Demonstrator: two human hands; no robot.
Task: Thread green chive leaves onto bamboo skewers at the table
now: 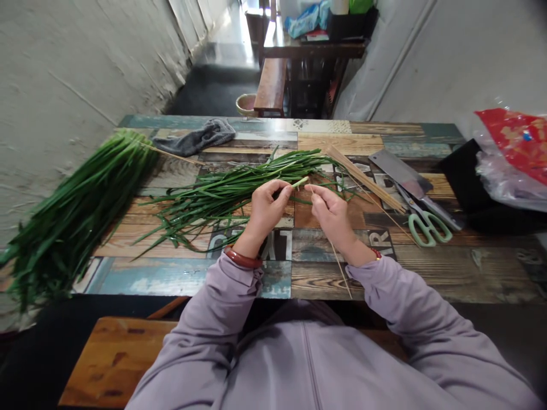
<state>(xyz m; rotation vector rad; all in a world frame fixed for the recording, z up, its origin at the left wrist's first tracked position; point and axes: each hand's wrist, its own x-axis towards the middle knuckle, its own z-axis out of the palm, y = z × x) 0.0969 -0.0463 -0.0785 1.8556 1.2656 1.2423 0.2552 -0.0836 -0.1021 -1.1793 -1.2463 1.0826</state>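
Note:
My left hand (pixel 265 210) is closed in a pinch on the pale ends of a small bunch of green chives (pixel 222 196) that trails left across the table. My right hand (pixel 331 216) is closed on a thin bamboo skewer (pixel 341 267), whose tip points toward the chive ends and whose tail runs down past my wrist. The two hands are close together, a little above the patterned wooden table (pixel 448 273).
A large pile of chives (pixel 77 210) lies at the left. A bundle of skewers (pixel 363 173), a cleaver (pixel 399 171) and green-handled scissors (pixel 427 225) lie to the right, with a red and clear plastic bag (pixel 513 154) beyond. A grey cloth (pixel 196 139) lies at the back.

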